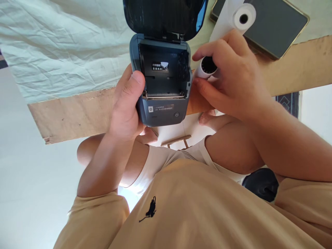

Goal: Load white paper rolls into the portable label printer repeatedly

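Observation:
A dark blue-grey label printer [166,116] is gripped along its left side by my left hand [127,100], the thumb lying over its edge. Its black lid [166,17] stands open at the top, and the compartment [162,77] shows a small printed sticker inside and no roll. Just right of the printer, my right hand [230,74] has its thumb and fingers around a small white paper roll [199,71]. The dark ribbed core end of that roll faces me; part of it is hidden by the fingers.
Behind my right hand lies a larger white roll [247,17] with a dark core hole. A dark flat device with a gold rim [277,27] rests beside it. Pale green cloth [64,45] covers the wooden table [77,112], whose bare front edge runs above my knees.

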